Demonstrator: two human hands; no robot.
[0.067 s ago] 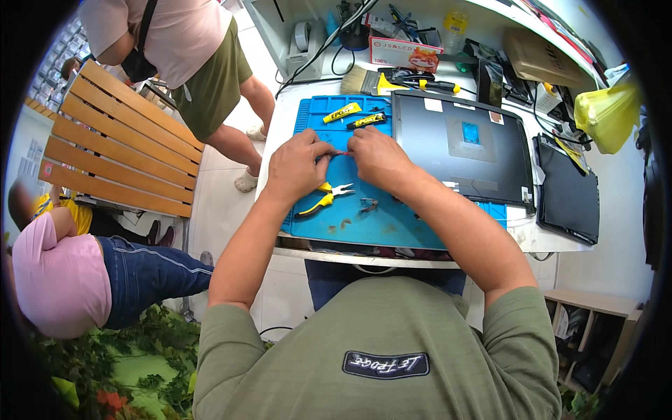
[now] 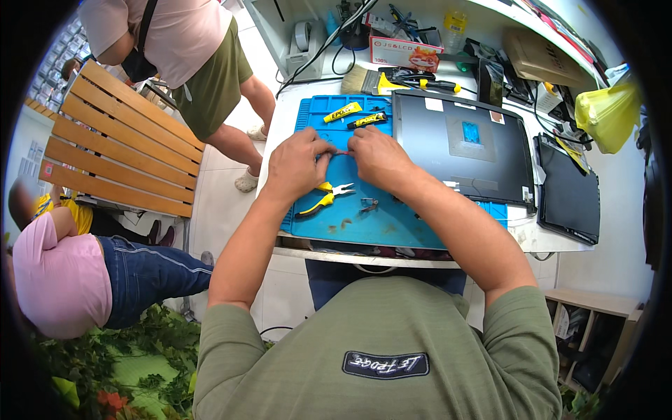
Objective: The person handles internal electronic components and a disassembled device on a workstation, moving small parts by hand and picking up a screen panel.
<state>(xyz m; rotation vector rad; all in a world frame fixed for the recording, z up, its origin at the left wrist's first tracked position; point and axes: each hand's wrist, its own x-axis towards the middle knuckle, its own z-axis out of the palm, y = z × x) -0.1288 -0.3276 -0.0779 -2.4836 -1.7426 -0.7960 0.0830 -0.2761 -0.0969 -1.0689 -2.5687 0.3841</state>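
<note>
A thin reddish piece spans the narrow gap between the hands, above the blue work mat: the left hand pinches one end, the right hand the other. Yellow-handled pliers lie near the left.

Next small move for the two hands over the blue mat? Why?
Probably a slight, gentle turn of the reddish piece between the fingertips. The left hand and right hand seem to pinch it from either side, so neither is free for the pliers or yellow tube, both lying on the mat.
</note>
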